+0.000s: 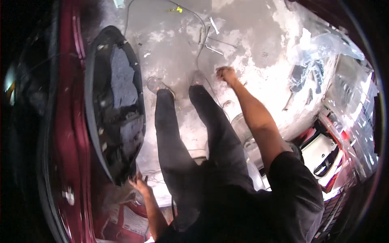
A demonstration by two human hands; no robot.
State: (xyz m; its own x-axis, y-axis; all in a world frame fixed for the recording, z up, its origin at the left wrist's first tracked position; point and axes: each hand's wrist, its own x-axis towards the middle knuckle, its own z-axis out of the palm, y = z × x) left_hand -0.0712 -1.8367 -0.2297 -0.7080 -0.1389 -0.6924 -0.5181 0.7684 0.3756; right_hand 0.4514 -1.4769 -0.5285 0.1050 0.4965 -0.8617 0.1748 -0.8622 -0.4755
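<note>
The grey floor (247,24) is blotched with pale patches and glares under strong light at right, near clear plastic (330,44).

Left of the left hand (139,184), a red body panel (67,133) has a glossy, smooth, painted-metal look. Just beyond that hand, the dark trim panel (135,162) looks like matt black plastic, with a grey insert (122,77) of duller, cloth-like texture (its exact stuff is hard to tell). Past the right hand (227,75), a spanner (214,25) shows bright, polished metal. The floor (162,44) under both hands resembles rough, blotchy, matt concrete. Right of the right hand, clear plastic sheeting (326,47) is crinkled and shiny. Between the hands, black trousers (174,133) are matt cloth.
</note>
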